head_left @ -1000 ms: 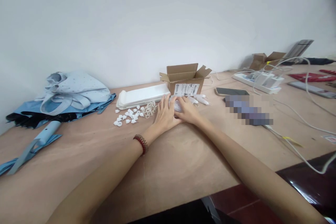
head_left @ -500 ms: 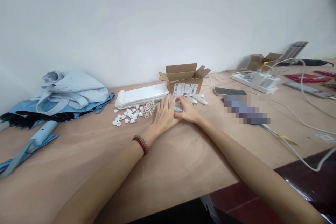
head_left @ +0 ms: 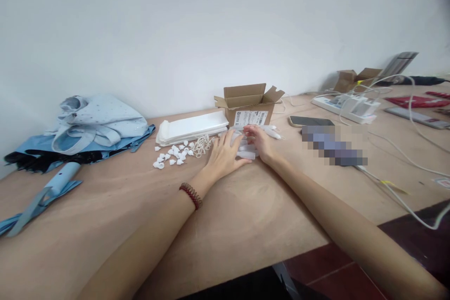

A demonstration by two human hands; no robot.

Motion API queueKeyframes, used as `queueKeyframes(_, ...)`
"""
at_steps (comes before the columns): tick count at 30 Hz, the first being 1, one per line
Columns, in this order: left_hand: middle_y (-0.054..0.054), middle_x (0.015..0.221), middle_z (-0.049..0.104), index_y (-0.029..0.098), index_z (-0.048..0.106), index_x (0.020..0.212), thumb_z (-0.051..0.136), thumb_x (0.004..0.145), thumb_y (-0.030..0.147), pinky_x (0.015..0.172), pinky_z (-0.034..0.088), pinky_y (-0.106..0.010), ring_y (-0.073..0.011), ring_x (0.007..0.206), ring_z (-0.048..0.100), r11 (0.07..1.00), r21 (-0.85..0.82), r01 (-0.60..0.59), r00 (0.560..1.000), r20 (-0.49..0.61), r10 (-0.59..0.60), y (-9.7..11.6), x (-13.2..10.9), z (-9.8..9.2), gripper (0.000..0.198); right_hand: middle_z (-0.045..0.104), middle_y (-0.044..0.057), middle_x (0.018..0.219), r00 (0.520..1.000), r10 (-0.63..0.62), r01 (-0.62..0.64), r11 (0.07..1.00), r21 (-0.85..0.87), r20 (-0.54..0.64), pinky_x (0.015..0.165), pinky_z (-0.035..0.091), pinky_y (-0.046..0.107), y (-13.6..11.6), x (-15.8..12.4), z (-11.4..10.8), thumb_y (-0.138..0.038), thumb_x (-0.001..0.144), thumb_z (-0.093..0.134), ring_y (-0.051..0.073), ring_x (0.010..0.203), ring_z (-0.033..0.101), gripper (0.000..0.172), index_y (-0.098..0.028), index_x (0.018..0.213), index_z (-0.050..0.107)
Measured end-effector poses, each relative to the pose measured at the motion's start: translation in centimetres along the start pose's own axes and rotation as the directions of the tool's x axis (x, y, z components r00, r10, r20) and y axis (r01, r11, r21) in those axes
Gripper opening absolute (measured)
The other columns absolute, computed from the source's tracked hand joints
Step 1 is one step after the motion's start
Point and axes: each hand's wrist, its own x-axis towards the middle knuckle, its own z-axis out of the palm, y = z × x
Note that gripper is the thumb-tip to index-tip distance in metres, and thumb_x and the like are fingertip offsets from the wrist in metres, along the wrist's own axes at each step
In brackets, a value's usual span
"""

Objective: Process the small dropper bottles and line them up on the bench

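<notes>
My left hand (head_left: 225, 154) lies on the table with its fingers curled over a small heap of clear plastic tubes (head_left: 246, 151). My right hand (head_left: 259, 141) rests on the same heap from the right, fingers bent around one of the tubes. Just behind the hands stands a small open cardboard box (head_left: 249, 104) with a white label. To the left of the hands are a tangle of pale rubber bands (head_left: 201, 144) and several small white caps (head_left: 172, 155). A stack of flat white bags (head_left: 191, 128) lies beside the box.
Folded light-blue umbrellas (head_left: 87, 126) lie at the far left, one handle (head_left: 59, 178) near the table edge. A phone (head_left: 311, 122), a white power strip (head_left: 346, 104) with cables, and a second open box (head_left: 355, 79) occupy the right side. The wooden table (head_left: 228, 225) ends near me.
My right hand has shifted slightly right and away from my left, uncovering the clear tubes between them. The left hand stays almost in place.
</notes>
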Motion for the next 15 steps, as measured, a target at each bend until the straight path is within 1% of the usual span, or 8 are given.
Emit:
queueKeyframes(3, -0.016, 0.138, 0.038, 0.021, 0.044, 0.129, 0.06, 0.077, 0.054, 0.098, 0.032, -0.049, -0.0338, 0.126, 0.035, 0.998, 0.019, -0.059, 0.998, 0.015, 0.058, 0.3, 0.0, -0.3, 0.064, 0.059, 0.008, 0.111, 1.0, -0.024, 0.024, 1.0, -0.003, -0.018, 0.073, 0.048, 0.031, 0.1, -0.3, 0.4, -0.045, 0.08, 0.038, 0.022, 0.099, 0.056, 0.034, -0.02, 0.098, 0.053)
queueKeyframes(7, -0.015, 0.138, 0.04, 0.023, 0.048, 0.128, 0.055, 0.082, 0.053, 0.101, 0.028, -0.051, -0.0331, 0.128, 0.033, 0.992, 0.038, -0.119, 0.992, 0.051, 0.117, 0.2, 0.0, -0.1, 0.055, 0.058, 0.01, 0.109, 0.998, -0.038, 0.037, 0.999, -0.018, -0.058, 0.077, 0.047, 0.032, 0.2, -0.5, 0.9, -0.044, 0.081, 0.036, 0.022, 0.099, 0.055, 0.034, -0.019, 0.096, 0.052)
queueKeyframes(9, -0.015, 0.138, 0.04, 0.025, 0.049, 0.128, 0.052, 0.084, 0.054, 0.102, 0.026, -0.052, -0.0326, 0.128, 0.033, 0.989, 0.045, -0.141, 0.988, 0.067, 0.138, 0.1, 0.1, 0.0, 0.053, 0.059, 0.009, 0.106, 0.997, -0.03, 0.026, 0.998, -0.057, -0.075, 0.076, 0.047, 0.033, 0.0, -0.4, 0.8, -0.044, 0.082, 0.032, 0.022, 0.097, 0.056, 0.034, -0.02, 0.094, 0.052)
queueKeyframes(10, -0.015, 0.139, 0.04, 0.025, 0.049, 0.128, 0.05, 0.085, 0.054, 0.102, 0.025, -0.053, -0.0324, 0.129, 0.033, 0.987, 0.046, -0.151, 0.986, 0.073, 0.148, 0.1, 0.1, 0.1, 0.052, 0.059, 0.008, 0.104, 0.995, -0.039, 0.029, 0.994, -0.104, -0.09, 0.076, 0.047, 0.034, -0.3, -0.4, 0.6, -0.043, 0.083, 0.03, 0.022, 0.096, 0.057, 0.034, -0.02, 0.092, 0.053)
queueKeyframes(12, -0.015, 0.14, 0.039, 0.026, 0.051, 0.126, 0.048, 0.085, 0.056, 0.103, 0.024, -0.054, -0.032, 0.13, 0.033, 0.985, 0.037, -0.17, 0.983, 0.08, 0.167, 0.0, 0.0, 0.0, 0.051, 0.059, 0.009, 0.101, 0.984, -0.134, 0.098, 0.958, -0.271, -0.117, 0.078, 0.046, 0.037, -1.2, -0.3, -0.3, -0.04, 0.084, 0.03, 0.023, 0.095, 0.056, 0.031, -0.021, 0.09, 0.054)
queueKeyframes(13, -0.015, 0.141, 0.038, 0.027, 0.053, 0.125, 0.047, 0.085, 0.057, 0.103, 0.024, -0.054, -0.032, 0.13, 0.032, 0.984, 0.03, -0.178, 0.981, 0.084, 0.175, 0.0, 0.0, -0.1, 0.051, 0.058, 0.009, 0.1, 0.967, -0.225, 0.164, 0.91, -0.381, -0.12, 0.082, 0.045, 0.038, -1.7, -0.2, -0.9, -0.038, 0.085, 0.033, 0.024, 0.096, 0.054, 0.028, -0.02, 0.089, 0.055)
queueKeyframes(14, -0.015, 0.141, 0.037, 0.027, 0.053, 0.125, 0.046, 0.085, 0.058, 0.103, 0.024, -0.055, -0.032, 0.13, 0.032, 0.983, 0.024, -0.183, 0.98, 0.088, 0.18, 0.0, 0.0, -0.2, 0.05, 0.056, 0.01, 0.102, 0.936, -0.339, 0.252, 0.829, -0.499, -0.091, 0.087, 0.042, 0.04, -2.2, 0.0, -1.7, -0.035, 0.085, 0.037, 0.024, 0.1, 0.052, 0.025, -0.02, 0.091, 0.056)
queueKeyframes(15, -0.014, 0.142, 0.036, 0.028, 0.054, 0.125, 0.045, 0.085, 0.058, 0.103, 0.023, -0.055, -0.032, 0.13, 0.032, 0.982, 0.022, -0.187, 0.978, 0.095, 0.184, 0.0, 0.0, -0.2, 0.05, 0.054, 0.011, 0.105, 0.906, -0.423, 0.322, 0.733, -0.599, -0.031, 0.09, 0.04, 0.041, -2.7, 0.3, -2.6, -0.032, 0.084, 0.041, 0.025, 0.102, 0.051, 0.022, -0.02, 0.094, 0.057)
